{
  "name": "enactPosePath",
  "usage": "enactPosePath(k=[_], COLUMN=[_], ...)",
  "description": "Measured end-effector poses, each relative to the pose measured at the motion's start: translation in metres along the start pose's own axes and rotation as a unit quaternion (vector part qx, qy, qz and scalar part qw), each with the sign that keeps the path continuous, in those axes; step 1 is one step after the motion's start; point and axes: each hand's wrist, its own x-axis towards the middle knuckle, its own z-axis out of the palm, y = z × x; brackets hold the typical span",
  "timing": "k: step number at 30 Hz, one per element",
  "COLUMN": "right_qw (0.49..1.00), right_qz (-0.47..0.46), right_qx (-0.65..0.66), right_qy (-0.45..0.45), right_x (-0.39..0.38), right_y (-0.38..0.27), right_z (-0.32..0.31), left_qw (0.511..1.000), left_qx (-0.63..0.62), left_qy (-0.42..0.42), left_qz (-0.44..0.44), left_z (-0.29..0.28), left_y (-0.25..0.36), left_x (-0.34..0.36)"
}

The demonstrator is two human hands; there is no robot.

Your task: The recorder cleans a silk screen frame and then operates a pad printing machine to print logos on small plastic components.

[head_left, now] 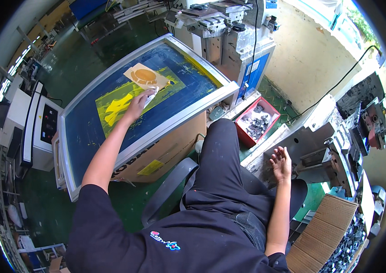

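My left hand [138,102] is closed on a crumpled white cloth or paper [153,94] over a silk-screen with a blue mesh [83,141] in a silver frame [204,99]. Beneath the hand lies a yellow-green patch [118,109] with bright yellow smears. Just above it, a tan piece of paper with a brown printed shape [143,75] rests on the screen. The framed screen is propped at a tilt on a cardboard box [179,141]. My right hand [280,164] is raised, palm up and empty, fingers loosely apart, near metal machine parts [325,159].
A red box [243,134] of small black parts stands by my knee, below a machine with a blue door [254,75]. A white machine [38,145] is at left. At lower right are a cardboard flap [320,227] and many small parts. A black cable hangs along the wall at right.
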Motion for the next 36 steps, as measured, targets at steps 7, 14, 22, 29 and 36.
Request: enactPosePath(k=[7, 14, 22, 29, 36], right_qw=[1.0, 1.0, 0.999, 0.999, 0.999], right_qz=[0.01, 0.005, -0.015, -0.021, -0.007], right_qx=[0.0, -0.029, -0.029, -0.025, -0.042], right_qy=[0.014, 0.007, 0.011, 0.016, 0.013], right_x=[0.007, 0.005, 0.0, -0.003, 0.004], right_y=[0.002, 0.003, 0.0, -0.005, -0.001], right_z=[-0.003, -0.001, -0.006, -0.018, -0.01], left_qw=[0.999, 0.972, 0.954, 0.922, 0.831], left_qx=[0.034, 0.224, 0.29, 0.359, 0.415], left_qy=[0.022, -0.05, -0.018, 0.141, 0.249], left_qz=[0.02, 0.057, 0.08, -0.027, -0.275], left_z=[0.006, -0.011, -0.033, -0.154, -0.216], left_y=[0.011, 0.041, 0.004, -0.086, -0.131], left_x=[-0.008, 0.006, -0.013, -0.166, -0.291])
